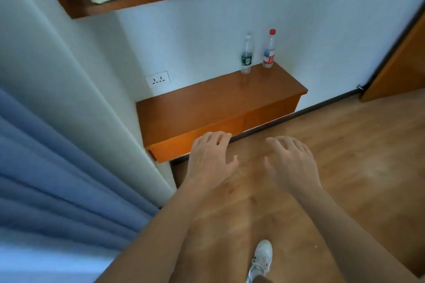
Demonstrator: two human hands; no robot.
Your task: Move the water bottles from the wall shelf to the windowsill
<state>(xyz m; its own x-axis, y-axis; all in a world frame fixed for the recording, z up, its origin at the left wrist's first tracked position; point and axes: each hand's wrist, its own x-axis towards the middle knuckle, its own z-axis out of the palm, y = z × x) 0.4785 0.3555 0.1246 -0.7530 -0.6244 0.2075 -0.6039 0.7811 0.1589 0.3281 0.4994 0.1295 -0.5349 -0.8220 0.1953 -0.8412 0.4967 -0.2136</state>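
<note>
our left hand (210, 154) and right hand (291, 159) hover spread and empty over the floor (345, 156). beyond them, on the low wall shelf (207, 101), the green-label bottle (246, 54) and red-cap bottle (269, 48) stand upright, side by side.

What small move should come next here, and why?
Probably step forward and reach the right hand toward the red-capped bottle: both hands are open and hold nothing, and both bottles stand upright on the lower shelf, the green-labelled bottle beside it.
</note>
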